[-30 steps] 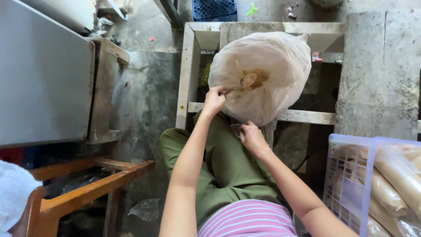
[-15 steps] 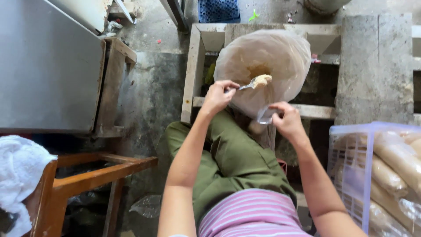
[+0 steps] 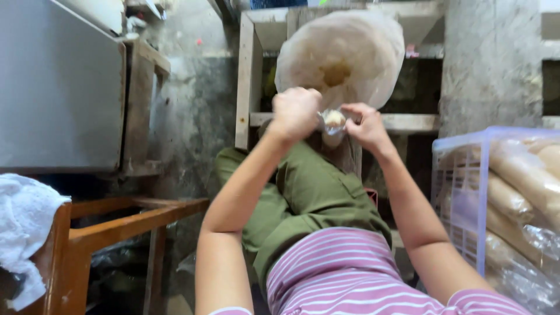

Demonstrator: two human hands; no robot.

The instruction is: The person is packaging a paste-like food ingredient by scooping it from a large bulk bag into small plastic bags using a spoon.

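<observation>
My left hand point(image 3: 296, 111) is closed around a spoon handle, and the spoon carries a pale yellow lump of food point(image 3: 333, 118). My right hand point(image 3: 364, 124) holds a small clear plastic bag point(image 3: 332, 133) open right under the spoon. Both hands meet in front of a large translucent plastic bag point(image 3: 344, 55) with yellowish food inside, which rests on a wooden frame point(image 3: 248, 76). My green trousers and striped shirt fill the lower middle.
A lilac plastic crate point(image 3: 461, 192) at the right holds long wrapped rolls. A metal cabinet point(image 3: 55, 87) stands at the left, above a wooden bench point(image 3: 134, 216) with a white cloth point(image 3: 26, 224). Wet concrete floor lies between.
My left hand drew the spoon with food out of the large bag and down to the small bag. My right hand rose from my lap with that bag to meet it.
</observation>
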